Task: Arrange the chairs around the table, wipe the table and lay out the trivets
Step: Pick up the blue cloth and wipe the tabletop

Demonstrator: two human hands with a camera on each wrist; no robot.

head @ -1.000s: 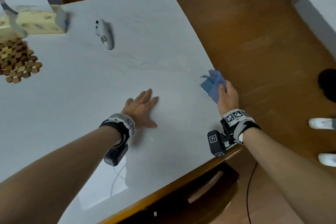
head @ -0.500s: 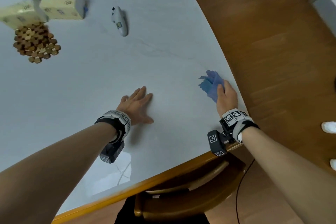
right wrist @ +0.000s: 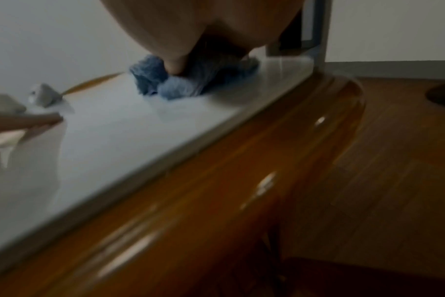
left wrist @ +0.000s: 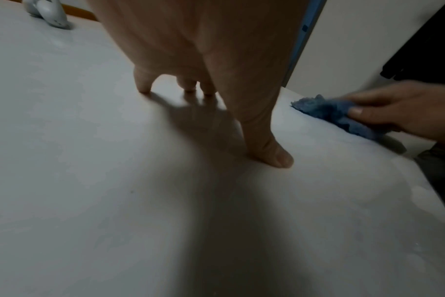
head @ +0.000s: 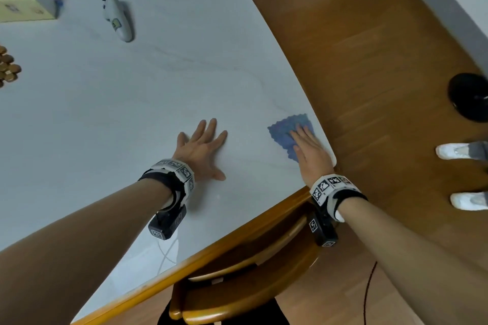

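Flattened now, the fuzzy blue cloth (head: pixel 286 132) lies under the straight-fingered right hand (head: pixel 310 152) (left hand (head: pixel 202 149) splayed on glossy table (head: pixel 132 113)).

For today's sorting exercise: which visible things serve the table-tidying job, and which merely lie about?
Job: crumpled blue cloth under right hand; white marble-look table; wooden-bead trivet; brown wooden chair.
Lying about: white handheld controller; pale yellow tissue box.
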